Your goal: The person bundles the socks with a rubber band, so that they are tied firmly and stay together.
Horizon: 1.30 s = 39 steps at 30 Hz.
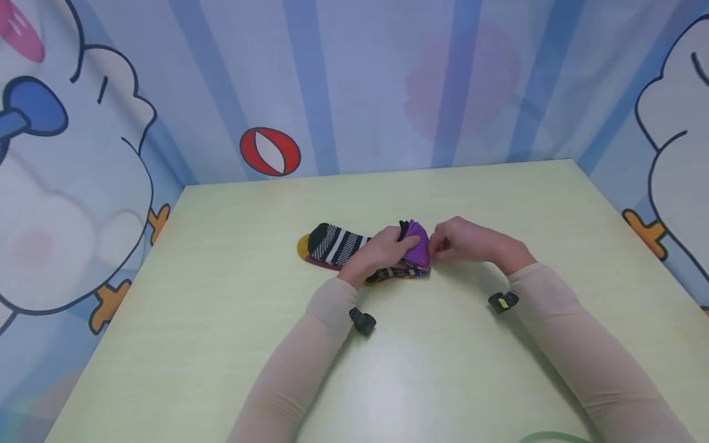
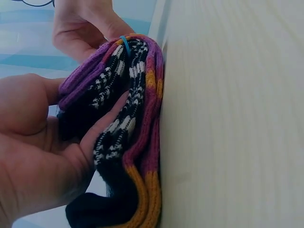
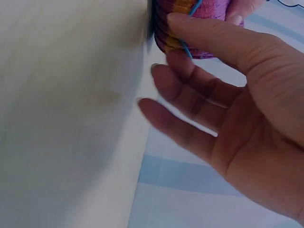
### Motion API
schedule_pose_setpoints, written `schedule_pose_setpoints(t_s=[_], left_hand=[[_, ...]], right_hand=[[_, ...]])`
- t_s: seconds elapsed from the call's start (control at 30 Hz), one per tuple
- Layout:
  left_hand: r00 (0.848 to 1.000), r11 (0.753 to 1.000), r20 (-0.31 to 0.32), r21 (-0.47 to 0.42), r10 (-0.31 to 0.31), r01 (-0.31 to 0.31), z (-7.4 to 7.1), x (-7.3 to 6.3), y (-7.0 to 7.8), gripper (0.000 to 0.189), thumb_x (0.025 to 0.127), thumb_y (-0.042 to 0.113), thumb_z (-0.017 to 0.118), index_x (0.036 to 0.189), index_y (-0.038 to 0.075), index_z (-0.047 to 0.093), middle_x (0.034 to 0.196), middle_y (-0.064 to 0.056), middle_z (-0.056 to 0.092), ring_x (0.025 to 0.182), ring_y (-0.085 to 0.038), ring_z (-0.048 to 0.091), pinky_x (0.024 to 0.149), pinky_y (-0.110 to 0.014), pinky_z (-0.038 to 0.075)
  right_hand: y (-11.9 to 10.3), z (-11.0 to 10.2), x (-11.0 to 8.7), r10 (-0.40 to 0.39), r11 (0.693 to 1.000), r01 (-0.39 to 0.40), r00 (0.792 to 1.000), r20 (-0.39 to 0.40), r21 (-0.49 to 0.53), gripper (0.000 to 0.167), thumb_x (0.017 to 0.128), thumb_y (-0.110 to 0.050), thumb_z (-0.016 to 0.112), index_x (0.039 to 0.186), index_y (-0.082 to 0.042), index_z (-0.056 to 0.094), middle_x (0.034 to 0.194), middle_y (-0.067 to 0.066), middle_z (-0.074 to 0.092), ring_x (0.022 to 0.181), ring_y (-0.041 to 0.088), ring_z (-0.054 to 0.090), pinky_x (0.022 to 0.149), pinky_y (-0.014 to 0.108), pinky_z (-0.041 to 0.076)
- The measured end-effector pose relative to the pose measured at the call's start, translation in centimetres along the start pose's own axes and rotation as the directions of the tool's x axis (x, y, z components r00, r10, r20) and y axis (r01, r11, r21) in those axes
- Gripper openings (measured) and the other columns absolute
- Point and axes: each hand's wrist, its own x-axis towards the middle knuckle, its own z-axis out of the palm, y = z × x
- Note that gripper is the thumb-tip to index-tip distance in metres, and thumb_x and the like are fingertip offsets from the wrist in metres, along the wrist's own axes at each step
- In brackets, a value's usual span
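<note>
A folded bundle of socks (image 1: 343, 246) lies on the table, black-and-white patterned ones layered with maroon ones that have mustard toes. Its purple cuffs (image 1: 419, 246) are turned back over the top. My left hand (image 1: 382, 251) grips this folded-over part, thumb on the purple and fingers (image 2: 107, 123) tucked inside the fold. A thin blue loop (image 2: 125, 45) crosses the rounded end of the fold. At that end, my right hand (image 1: 465, 239) pinches the sock edge beside the loop between thumb and index finger; its other fingers (image 3: 175, 123) are loosely bent below.
The pale wooden table (image 1: 221, 351) extends around the socks to a patterned fabric backdrop (image 1: 376, 86). Small black wrist cameras hang at both sleeves (image 1: 559, 301). A green curved strip (image 1: 554, 435) shows at the near edge.
</note>
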Motion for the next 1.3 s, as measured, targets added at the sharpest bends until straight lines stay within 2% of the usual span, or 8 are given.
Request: schedule_pose_setpoints(t_s=[0.33, 0.47, 0.57, 0.63, 0.8, 1.0, 1.13, 1.3], left_hand=[[1.000, 1.000, -0.007, -0.023, -0.001, 0.001, 0.1, -0.2, 0.0, 0.029, 0.107, 0.028, 0.049, 0.116, 0.001, 0.057, 0.102, -0.011, 0.064, 0.092, -0.021, 0.067, 0.078, -0.030, 0.057], [1.000, 0.998, 0.003, -0.064, -0.003, 0.003, 0.4, -0.2, 0.0, 0.031, 0.107, 0.026, 0.049, 0.121, 0.000, 0.057, 0.106, -0.011, 0.064, 0.100, -0.023, 0.066, 0.080, -0.030, 0.057], [1.000, 0.997, 0.002, -0.080, -0.009, 0.009, 0.5, -0.2, -0.1, 0.031, 0.107, 0.025, 0.049, 0.123, 0.000, 0.058, 0.108, -0.010, 0.063, 0.104, -0.024, 0.065, 0.080, -0.031, 0.057], [1.000, 0.996, -0.004, -0.087, -0.009, 0.009, 0.5, -0.1, -0.2, 0.032, 0.107, 0.024, 0.049, 0.124, -0.001, 0.058, 0.110, -0.011, 0.064, 0.106, -0.024, 0.065, 0.080, -0.031, 0.057], [1.000, 0.996, -0.029, -0.087, -0.012, 0.009, 0.2, 0.0, -0.2, 0.033, 0.107, 0.024, 0.049, 0.125, -0.002, 0.057, 0.110, -0.012, 0.064, 0.105, -0.026, 0.065, 0.079, -0.031, 0.058], [0.999, 0.997, -0.033, -0.072, -0.009, 0.006, 0.2, 0.0, -0.1, 0.031, 0.107, 0.024, 0.049, 0.122, -0.002, 0.058, 0.109, -0.012, 0.063, 0.103, -0.026, 0.065, 0.078, -0.030, 0.058], [0.999, 0.998, -0.035, -0.068, -0.002, -0.001, 0.2, 0.0, -0.1, 0.030, 0.107, 0.023, 0.049, 0.121, -0.003, 0.057, 0.108, -0.012, 0.063, 0.102, -0.026, 0.065, 0.078, -0.030, 0.058], [1.000, 0.998, -0.014, -0.067, -0.008, 0.007, 0.2, -0.1, 0.0, 0.032, 0.107, 0.022, 0.048, 0.125, -0.002, 0.057, 0.110, -0.012, 0.064, 0.104, -0.026, 0.065, 0.079, -0.031, 0.057]], right_hand=[[1.1, -2.2, -2.5, 0.272, 0.954, -0.250, 0.953, 0.132, -0.163, 0.016, 0.085, -0.013, 0.065, 0.069, -0.015, 0.060, 0.063, -0.005, 0.048, 0.060, 0.012, 0.043, 0.058, 0.030, 0.037], [2.8, -3.1, -3.8, 0.224, 0.972, -0.231, 0.965, 0.138, 0.037, 0.024, 0.088, -0.010, 0.061, 0.066, -0.015, 0.055, 0.064, -0.005, 0.044, 0.061, 0.012, 0.040, 0.059, 0.030, 0.035], [4.0, -3.5, -4.6, 0.049, 0.948, -0.072, 0.995, 0.083, 0.309, 0.022, 0.090, -0.001, 0.058, 0.069, -0.007, 0.058, 0.081, 0.007, 0.052, 0.077, 0.021, 0.047, 0.066, 0.032, 0.041], [4.6, -3.8, -4.9, -0.097, 0.878, 0.084, 0.995, 0.003, 0.471, 0.024, 0.091, 0.007, 0.053, 0.073, -0.006, 0.061, 0.096, 0.017, 0.054, 0.094, 0.029, 0.049, 0.077, 0.036, 0.043], [5.6, -3.6, -4.4, -0.349, 0.560, 0.372, 0.916, -0.196, 0.740, 0.042, 0.092, 0.019, 0.031, 0.081, -0.005, 0.063, 0.103, 0.016, 0.058, 0.108, 0.032, 0.052, 0.100, 0.039, 0.041], [6.5, -2.8, -3.5, -0.500, 0.247, 0.417, 0.828, -0.254, 0.875, 0.039, 0.094, 0.015, 0.010, 0.081, 0.004, 0.045, 0.080, 0.014, 0.041, 0.085, 0.033, 0.047, 0.107, 0.043, 0.037], [6.3, -2.4, -3.0, -0.532, 0.215, 0.323, 0.830, -0.167, 0.922, 0.041, 0.099, 0.010, 0.012, 0.085, 0.004, 0.050, 0.074, 0.014, 0.040, 0.071, 0.031, 0.041, 0.101, 0.046, 0.045], [6.1, -1.5, -3.0, -0.561, 0.250, 0.220, 0.827, -0.044, 0.943, 0.050, 0.099, 0.017, 0.019, 0.117, 0.009, 0.065, 0.091, 0.019, 0.065, 0.078, 0.027, 0.058, 0.092, 0.047, 0.053]])
